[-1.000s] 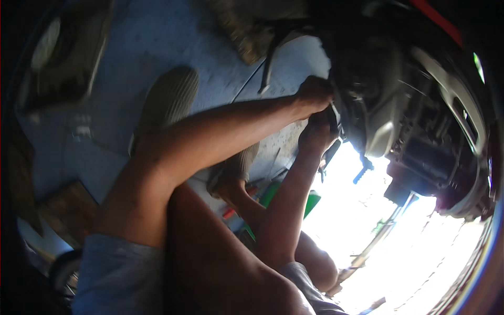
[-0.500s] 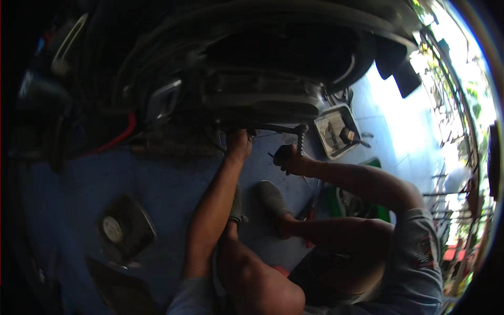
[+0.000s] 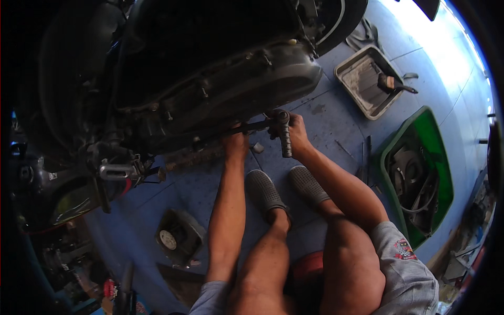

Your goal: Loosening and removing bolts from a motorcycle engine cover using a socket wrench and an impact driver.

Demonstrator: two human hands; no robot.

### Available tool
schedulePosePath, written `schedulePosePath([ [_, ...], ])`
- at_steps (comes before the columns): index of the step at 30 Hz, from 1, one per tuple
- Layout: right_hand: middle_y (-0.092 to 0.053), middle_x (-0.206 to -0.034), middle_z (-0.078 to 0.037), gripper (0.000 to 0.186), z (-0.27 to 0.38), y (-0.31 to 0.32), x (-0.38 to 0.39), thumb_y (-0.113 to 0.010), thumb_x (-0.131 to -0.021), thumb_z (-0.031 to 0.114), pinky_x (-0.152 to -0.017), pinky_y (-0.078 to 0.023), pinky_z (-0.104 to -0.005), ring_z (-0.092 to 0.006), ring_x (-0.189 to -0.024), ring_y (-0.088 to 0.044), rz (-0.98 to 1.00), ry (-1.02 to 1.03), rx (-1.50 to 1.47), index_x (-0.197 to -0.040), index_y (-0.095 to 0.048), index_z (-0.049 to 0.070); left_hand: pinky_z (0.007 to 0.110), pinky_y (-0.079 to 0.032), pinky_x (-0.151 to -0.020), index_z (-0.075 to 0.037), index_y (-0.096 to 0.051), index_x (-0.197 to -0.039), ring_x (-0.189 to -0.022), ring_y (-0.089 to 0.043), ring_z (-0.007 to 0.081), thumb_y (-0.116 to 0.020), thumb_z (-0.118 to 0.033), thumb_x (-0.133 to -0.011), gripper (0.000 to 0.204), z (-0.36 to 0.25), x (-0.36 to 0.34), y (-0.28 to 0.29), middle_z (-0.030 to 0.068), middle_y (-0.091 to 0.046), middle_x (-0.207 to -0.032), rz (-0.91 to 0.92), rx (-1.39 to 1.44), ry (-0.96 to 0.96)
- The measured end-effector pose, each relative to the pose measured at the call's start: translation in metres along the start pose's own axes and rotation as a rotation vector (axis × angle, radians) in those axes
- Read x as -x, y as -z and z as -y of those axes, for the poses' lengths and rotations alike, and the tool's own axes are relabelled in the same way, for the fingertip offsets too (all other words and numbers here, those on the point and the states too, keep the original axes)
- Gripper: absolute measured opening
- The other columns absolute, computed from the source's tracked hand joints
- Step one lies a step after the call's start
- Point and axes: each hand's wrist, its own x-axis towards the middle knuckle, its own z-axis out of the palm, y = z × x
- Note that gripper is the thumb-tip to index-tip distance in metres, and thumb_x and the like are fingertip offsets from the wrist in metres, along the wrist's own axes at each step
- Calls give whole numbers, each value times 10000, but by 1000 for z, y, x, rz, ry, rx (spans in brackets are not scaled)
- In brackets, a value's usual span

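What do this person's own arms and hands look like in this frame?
Left hand and right hand are gloveless; both forearms are bare. Left sleeve and right sleeve are grey; the right bears a multicoloured emblem.

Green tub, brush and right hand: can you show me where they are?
Green tub [image 3: 441, 167], head view: inner right wall.
Brush [image 3: 389, 83], head view: brown middle band.
Right hand [image 3: 297, 129], head view: back of it.
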Motion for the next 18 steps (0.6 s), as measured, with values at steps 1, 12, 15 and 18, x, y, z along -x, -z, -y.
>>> schedulePosePath([
  [1,-615,-715,-64,171,-4,-6,-1,-594,-853,83,-547,-485,-255,-101,-610,-566,-46,44,-16,-944,-634,-56,316,-482,-775,-29,-616,-1051,-919,-589,170,-609,-72,-845,210,0,-1,-2,50,-625,-1001,51,113,110],
  [12,-689,-819,-190,279,-51,-33,-28,-691,-716,91,-693,-513,-352,-225,-782,-681,-50,157,139,-943,-653,-66,297,-529,-698,-46,-619,-1057,-864,-631,189,-648,-100,-840,225,-38,-18,3,59,-641,-968,-288,1553,1001],
  [15,-675,-800,-216,255,-64,-40,-35,-673,-687,74,-682,-515,-382,-313,-776,-685,-67,148,185,-906,-655,-56,292,-491,-845,-23,-558,-1146,-973,-578,161,-594,-146,-888,289,-46,-23,10,54,-595,-1099,-200,1548,1000],
  [18,-658,-764,-221,226,-74,-51,-42,-643,-664,76,-678,-514,-396,-363,-754,-667,-135,207,289,-852,-638,-48,294,-497,-842,-20,-561,-1142,-957,-590,170,-598,-137,-882,287,-45,-24,7,65,-596,-1099,-268,1480,852],
])
